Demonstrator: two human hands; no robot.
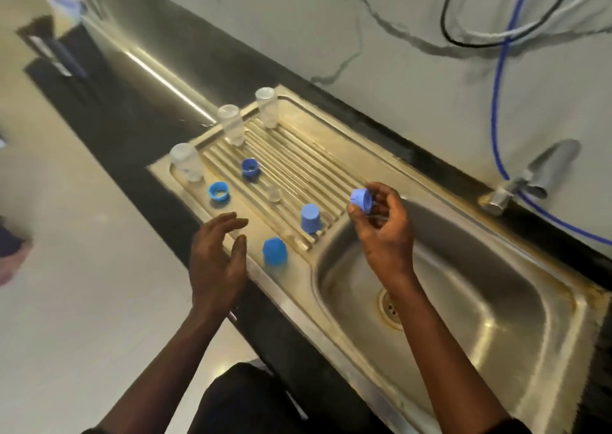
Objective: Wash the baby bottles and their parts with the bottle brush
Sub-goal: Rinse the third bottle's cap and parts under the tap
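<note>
Currently: right hand (384,228) pinches the held cap (361,198), blue and tipped on its side, between thumb and fingertips, above the left rim of the sink basin (480,301); left hand (217,258) holds nothing, fingers straight and slightly spread, hovering over the front edge of the drainboard (308,155). Count of blue caps: 3; besides the held one, the near cap (275,251) stands just right of the left thumb and the ribbed-side cap (311,218) stands between the two hands, near the basin edge. Blue rings: 2; light ring (218,191) just beyond the left fingertips, dark ring (250,168) further out on the ribs. Clear teat (274,193): 1, between dark ring and ribbed-side cap. Clear bottles: 3, standing on end in a row beyond the left hand along the drainboard's far-left edge; nearest bottle (187,162), middle bottle (231,124), far bottle (266,107). Tap (530,178) well beyond the right hand; blue hose (496,102) runs down the wall to it.
</note>
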